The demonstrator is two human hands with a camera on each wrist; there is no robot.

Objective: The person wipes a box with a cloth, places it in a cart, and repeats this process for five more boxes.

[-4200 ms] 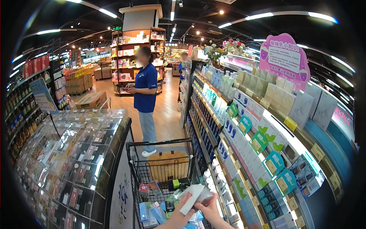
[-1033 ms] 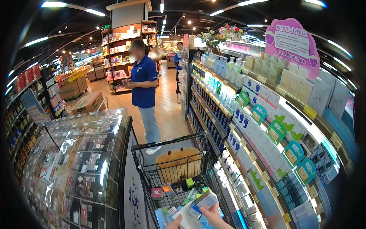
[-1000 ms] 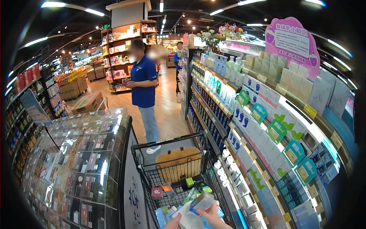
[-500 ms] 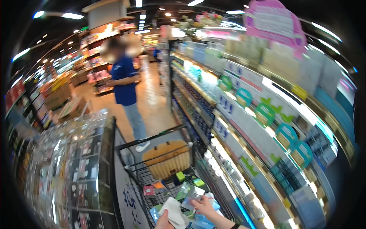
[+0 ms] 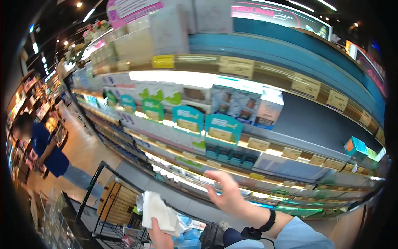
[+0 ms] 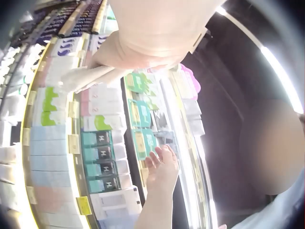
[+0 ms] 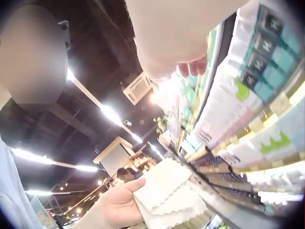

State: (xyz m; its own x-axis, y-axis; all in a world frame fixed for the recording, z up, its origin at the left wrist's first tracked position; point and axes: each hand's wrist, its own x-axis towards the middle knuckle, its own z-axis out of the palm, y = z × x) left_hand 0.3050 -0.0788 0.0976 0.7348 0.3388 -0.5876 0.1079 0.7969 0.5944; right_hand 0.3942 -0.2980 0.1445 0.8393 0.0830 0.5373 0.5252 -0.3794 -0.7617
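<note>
Head view: I log my left grip (image 5: pixel 161 236) low in the frame, above the shopping cart (image 5: pixel 118 203). Its fingers and thumb are curled round the lower edge of a white folded cloth (image 5: pixel 159 211), which stands up out of the hand. The right wrist view confirms this: the thumb lies across the front of the cloth and the layers fan out above it.

My right grip (image 5: pixel 228 197) is raised in front of the shelf unit (image 5: pixel 315 124). The fingers are spread and nearly straight, and it has hold of nothing. It is apart from the cloth, to that cloth's right. A black strap (image 5: pixel 268 220) sits on the wrist, with a pale blue sleeve below it. In the left wrist view the same hand shows palm-out, with its fingertips near the lit shelf edge; I cannot tell whether they touch it.

Surroundings: the shelf unit carries rows of boxed goods, with teal display cards (image 5: pixel 223 129) standing along one lit tier and yellow price labels on the rails. The cart holds small packets, too blurred to identify. A person in a blue top (image 5: pixel 47 151) stands down the aisle, at the far left of the frame.
</note>
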